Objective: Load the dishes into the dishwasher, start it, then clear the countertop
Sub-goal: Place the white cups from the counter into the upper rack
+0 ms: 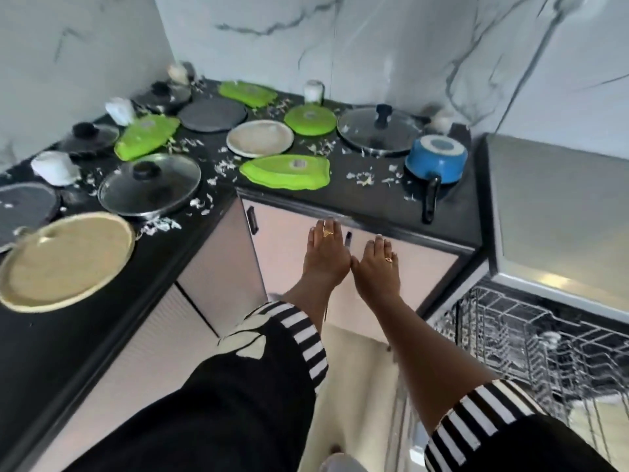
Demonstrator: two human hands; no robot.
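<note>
My left hand (325, 253) and my right hand (376, 267) are stretched out side by side, flat and empty, in front of the pink cabinet door below the black countertop (374, 199). On the counter lie green plates (286, 172), beige plates (260, 138), dark plates, glass pot lids (149, 185), white cups (56, 166) and an upturned blue saucepan (437, 160). At the right the dishwasher stands open with its wire rack (531, 338) pulled out and almost bare.
White scraps of litter are strewn over the counter between the dishes. A large beige plate (68, 262) sits at the near left edge. Marble-patterned walls back the L-shaped counter. The dishwasher's grey body (558, 212) rises at the right.
</note>
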